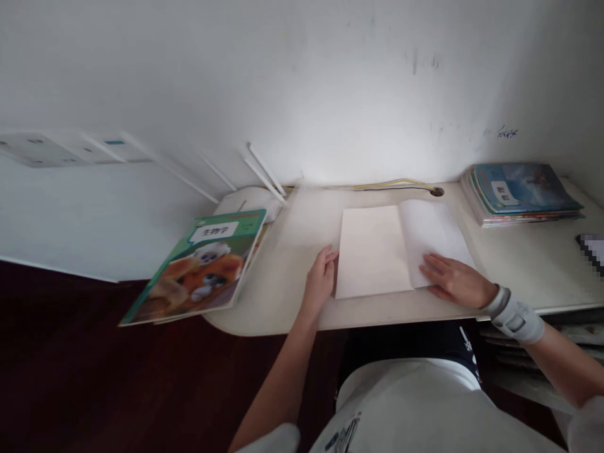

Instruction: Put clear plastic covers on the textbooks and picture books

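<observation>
Pale T-shirt (406,409), dark shorts (410,340), grey wristband (513,316) on the right arm.

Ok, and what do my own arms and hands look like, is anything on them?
Your left hand and right hand are bare, with no gloves. Your right wrist wears a pale grey wrist brace with a darker strap and a small rectangular patch. Pale sleeves end above your bare forearms.
</observation>
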`<action>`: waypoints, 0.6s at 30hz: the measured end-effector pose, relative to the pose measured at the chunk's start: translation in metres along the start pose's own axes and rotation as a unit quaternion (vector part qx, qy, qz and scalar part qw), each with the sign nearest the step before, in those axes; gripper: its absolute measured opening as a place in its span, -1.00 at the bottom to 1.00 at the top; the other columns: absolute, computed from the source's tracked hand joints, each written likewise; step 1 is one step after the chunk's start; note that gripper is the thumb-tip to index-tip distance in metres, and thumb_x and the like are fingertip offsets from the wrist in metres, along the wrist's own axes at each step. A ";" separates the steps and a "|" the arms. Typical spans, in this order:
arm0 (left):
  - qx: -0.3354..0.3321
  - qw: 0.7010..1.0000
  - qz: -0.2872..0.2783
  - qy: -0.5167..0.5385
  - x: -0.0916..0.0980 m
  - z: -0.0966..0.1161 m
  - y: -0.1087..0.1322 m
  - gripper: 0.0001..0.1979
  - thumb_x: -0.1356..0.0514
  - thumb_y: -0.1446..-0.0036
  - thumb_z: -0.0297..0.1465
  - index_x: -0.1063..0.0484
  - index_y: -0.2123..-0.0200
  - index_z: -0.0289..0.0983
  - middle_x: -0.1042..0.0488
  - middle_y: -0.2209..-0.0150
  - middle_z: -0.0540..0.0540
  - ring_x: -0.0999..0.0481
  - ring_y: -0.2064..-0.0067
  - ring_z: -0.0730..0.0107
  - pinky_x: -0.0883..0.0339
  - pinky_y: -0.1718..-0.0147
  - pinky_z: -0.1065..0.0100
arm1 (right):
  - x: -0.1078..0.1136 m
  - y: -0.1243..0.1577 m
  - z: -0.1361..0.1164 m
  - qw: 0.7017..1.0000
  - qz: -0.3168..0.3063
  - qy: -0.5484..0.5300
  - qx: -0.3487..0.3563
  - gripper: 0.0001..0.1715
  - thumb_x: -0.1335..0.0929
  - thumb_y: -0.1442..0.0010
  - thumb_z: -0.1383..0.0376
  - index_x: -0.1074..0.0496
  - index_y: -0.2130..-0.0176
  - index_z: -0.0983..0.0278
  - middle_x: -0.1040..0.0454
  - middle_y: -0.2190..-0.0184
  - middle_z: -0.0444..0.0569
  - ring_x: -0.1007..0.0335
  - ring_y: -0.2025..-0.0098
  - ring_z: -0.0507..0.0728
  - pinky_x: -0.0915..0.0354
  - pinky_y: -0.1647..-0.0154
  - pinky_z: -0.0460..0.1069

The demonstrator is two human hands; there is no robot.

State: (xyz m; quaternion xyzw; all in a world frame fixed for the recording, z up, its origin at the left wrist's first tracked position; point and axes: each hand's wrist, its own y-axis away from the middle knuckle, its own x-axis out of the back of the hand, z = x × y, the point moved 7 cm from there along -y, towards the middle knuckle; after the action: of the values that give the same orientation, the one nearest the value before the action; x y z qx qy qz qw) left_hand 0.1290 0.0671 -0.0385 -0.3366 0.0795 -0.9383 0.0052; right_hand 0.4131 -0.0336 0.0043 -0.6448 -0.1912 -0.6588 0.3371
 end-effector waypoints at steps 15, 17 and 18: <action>-0.107 0.979 -0.002 -0.171 -0.007 0.006 0.002 -0.60 0.09 -0.23 -0.38 -0.33 -0.05 -0.37 -0.45 0.01 -0.29 -0.36 -0.07 0.13 -0.24 -0.08 0.08 | -0.001 0.005 -0.005 0.998 -0.010 0.040 -0.038 -0.58 -0.22 -0.25 0.36 -0.29 -0.08 0.46 -0.25 -0.14 0.32 -0.14 -0.21 0.26 -0.24 -0.10 0.16; -0.110 0.975 -0.002 -0.195 -0.008 0.006 0.003 -0.60 0.11 -0.23 -0.38 -0.34 -0.05 -0.37 -0.44 0.01 -0.29 -0.35 -0.07 0.12 -0.24 -0.07 0.07 | 0.002 0.009 -0.002 0.998 -0.003 0.050 -0.034 -0.60 -0.17 -0.25 0.45 -0.30 -0.07 0.44 -0.28 -0.13 0.28 -0.15 -0.21 0.22 -0.23 -0.12 0.15; -0.113 0.972 -0.003 -0.207 -0.008 0.006 0.003 -0.60 0.11 -0.23 -0.39 -0.35 -0.03 -0.36 -0.44 0.00 -0.28 -0.35 -0.07 0.12 -0.24 -0.07 0.07 | 0.003 0.011 -0.001 0.998 0.002 0.059 -0.034 -0.59 -0.16 -0.24 0.49 -0.31 -0.06 0.44 -0.30 -0.12 0.27 -0.16 -0.20 0.22 -0.22 -0.12 0.15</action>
State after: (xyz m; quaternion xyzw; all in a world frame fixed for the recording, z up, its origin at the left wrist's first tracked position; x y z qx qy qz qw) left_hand 0.1392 0.0638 -0.0392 -0.5218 0.1811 -0.8334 -0.0193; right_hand 0.4195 -0.0425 0.0048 -0.6167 -0.1467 -0.7009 0.3270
